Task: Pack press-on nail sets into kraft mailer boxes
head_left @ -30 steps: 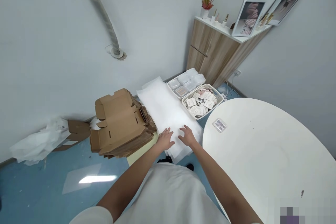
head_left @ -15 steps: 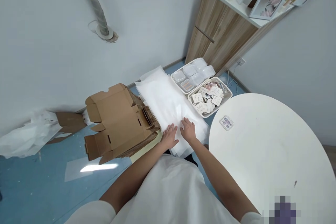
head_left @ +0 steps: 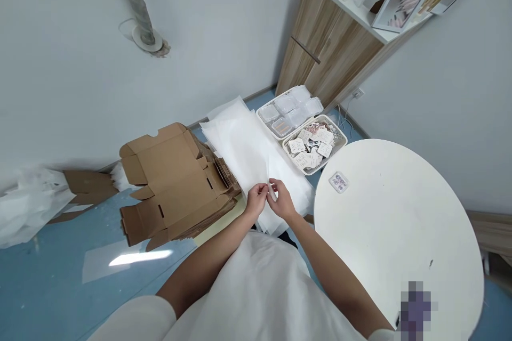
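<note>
A stack of thin white translucent sheets (head_left: 248, 141) lies in front of me. Both of my hands are over its near end. A narrow raised fold of white sheet (head_left: 272, 192) stands between them. My right hand (head_left: 282, 201) is closed around this fold with fingers and thumb. Beside it, my left hand (head_left: 255, 200) is closed in a pinch at the fold's left side, fingertips nearly meeting the right hand's. How much of the sheet each hand grips is partly hidden by the fingers.
Flattened brown cardboard boxes (head_left: 176, 181) are piled at the left. Beyond the sheets are a basket of clear plastic cases (head_left: 269, 113) and a basket of small cards (head_left: 296, 146). A round white table (head_left: 392, 208) at the right holds a small clear case (head_left: 338, 182). A wooden cabinet (head_left: 332, 32) stands behind.
My hands were spread flat on the top sheet. They have drawn together, and part of the sheet is now lifted into a fold between the fingers. The view has shifted slightly.
</note>
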`<state>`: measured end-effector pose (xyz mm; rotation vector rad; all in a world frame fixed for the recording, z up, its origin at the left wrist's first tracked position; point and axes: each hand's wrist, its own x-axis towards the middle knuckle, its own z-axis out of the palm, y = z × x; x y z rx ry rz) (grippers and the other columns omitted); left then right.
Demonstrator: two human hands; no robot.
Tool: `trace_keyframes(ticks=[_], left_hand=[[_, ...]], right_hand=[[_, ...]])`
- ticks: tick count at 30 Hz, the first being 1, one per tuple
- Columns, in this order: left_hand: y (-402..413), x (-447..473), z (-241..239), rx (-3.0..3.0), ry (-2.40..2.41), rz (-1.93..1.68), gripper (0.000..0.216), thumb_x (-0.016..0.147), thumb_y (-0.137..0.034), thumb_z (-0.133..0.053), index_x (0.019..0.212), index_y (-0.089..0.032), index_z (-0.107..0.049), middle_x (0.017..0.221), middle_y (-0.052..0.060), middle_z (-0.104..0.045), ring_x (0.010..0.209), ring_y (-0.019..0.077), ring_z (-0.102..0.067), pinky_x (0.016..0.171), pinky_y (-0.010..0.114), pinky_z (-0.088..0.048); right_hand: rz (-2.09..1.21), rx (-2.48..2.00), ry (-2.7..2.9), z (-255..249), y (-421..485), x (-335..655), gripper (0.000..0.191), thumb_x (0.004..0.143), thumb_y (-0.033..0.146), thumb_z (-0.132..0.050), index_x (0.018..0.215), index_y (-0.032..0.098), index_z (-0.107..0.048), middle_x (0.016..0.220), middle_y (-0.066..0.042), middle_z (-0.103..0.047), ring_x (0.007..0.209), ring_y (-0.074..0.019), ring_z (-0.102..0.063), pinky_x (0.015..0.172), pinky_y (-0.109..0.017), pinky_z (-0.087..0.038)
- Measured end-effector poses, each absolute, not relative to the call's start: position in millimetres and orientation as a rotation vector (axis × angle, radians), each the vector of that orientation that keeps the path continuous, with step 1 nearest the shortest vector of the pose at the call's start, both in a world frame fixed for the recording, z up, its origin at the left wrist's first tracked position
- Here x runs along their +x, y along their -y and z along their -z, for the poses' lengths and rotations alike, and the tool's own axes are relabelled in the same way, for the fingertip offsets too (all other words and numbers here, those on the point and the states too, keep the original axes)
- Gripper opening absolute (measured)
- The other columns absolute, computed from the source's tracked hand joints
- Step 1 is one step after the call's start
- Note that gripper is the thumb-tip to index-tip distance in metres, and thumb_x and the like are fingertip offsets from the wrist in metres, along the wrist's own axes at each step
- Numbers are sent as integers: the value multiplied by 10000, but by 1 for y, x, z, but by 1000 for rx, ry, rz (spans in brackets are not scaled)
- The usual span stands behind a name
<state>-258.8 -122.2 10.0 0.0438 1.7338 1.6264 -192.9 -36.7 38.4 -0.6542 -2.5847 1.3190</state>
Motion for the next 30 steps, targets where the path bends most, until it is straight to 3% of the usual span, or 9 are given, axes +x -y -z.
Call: trace_keyframes(ticks=[4,10,13,16,20,30], left_hand=[[123,-260,-9,-18,-1716,-1601,242,754,-342,-475,839,-139,-578,805,57,-628,745,146,-585,678,278,-455],[121,-255,-13,243,-1795,-1490,267,782,-334,-451,946,-162,-574,973,84,-610,903,183,-568,782,332,-441],[123,-251,-16,461,-2047,-1295,291,773,-284,-474,1041,-205,-556,1210,78,-492,1150,212,-418,943,371,-338],[127,-249,-20,567,-2221,-1027,451,774,-291,-482,1220,-263,-426,1394,39,-275,1302,239,-161,1023,441,-185],[127,-247,-25,633,-2238,-836,619,793,-315,-448,1349,-285,-178,1438,33,-166,1322,246,-47,1013,493,-120],[101,-213,-27,481,-2260,-774,734,781,-411,-457,1363,-251,-38,1445,86,116,1313,285,78,1009,491,-140]], right_hand=[[-1557,-797,2444,-50,28,-192,503,681,297,-579,1151,250,-409,1202,-74,-435,1016,-193,-480,773,-330,-455],[-1960,-1236,2078,-52,15,-201,461,744,376,-481,1170,246,-360,1198,-112,-420,844,-156,-558,624,-281,-470],[-1773,-1295,2233,-54,12,-205,413,712,328,-502,1096,238,-379,1077,-69,-481,653,-109,-537,564,-267,-443],[-1491,-1093,2506,-60,10,-205,239,730,246,-442,968,223,-444,876,-2,-530,524,-84,-461,552,-260,-409],[-1269,-800,2692,-66,6,-197,170,782,195,-368,851,206,-523,792,-14,-550,628,-124,-502,611,-266,-413],[-977,-885,2582,-96,-11,-111,271,853,226,-341,988,238,-576,891,-48,-560,774,-158,-543,653,-288,-441]])
